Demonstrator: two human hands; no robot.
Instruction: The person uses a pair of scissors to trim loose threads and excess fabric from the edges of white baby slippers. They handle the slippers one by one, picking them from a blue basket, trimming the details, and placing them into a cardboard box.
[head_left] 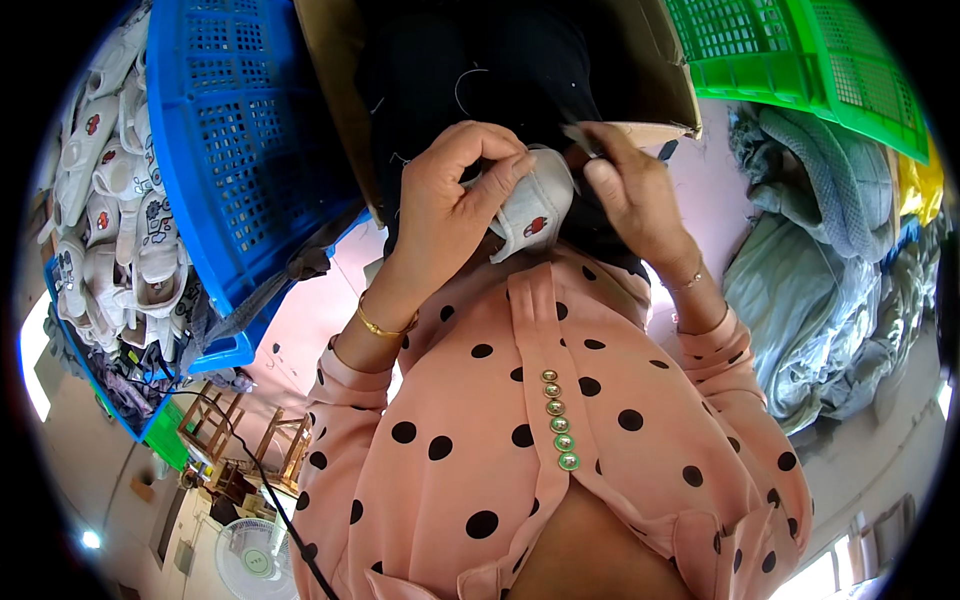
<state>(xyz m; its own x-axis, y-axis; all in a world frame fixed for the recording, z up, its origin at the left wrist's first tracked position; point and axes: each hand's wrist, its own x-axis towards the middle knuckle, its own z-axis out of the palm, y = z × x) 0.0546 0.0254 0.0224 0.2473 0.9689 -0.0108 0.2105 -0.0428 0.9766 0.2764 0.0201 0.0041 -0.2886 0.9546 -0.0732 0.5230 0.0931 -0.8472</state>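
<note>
Soft matt grey cloth shoe; glossy perforated blue plastic crate; green plastic crate; rumpled grey cloth pile; smooth matt cardboard box

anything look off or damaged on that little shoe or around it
Nothing on the small white baby shoe looks damaged. The left hand grips it while the right hand holds a small tool at its edge. Loose threads lie on the dark cloth behind it.

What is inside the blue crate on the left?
The blue crate holds a heap of small white baby shoes with printed motifs, like the shoe in the person's hands. Whatever lies beneath the heap is covered.
</note>
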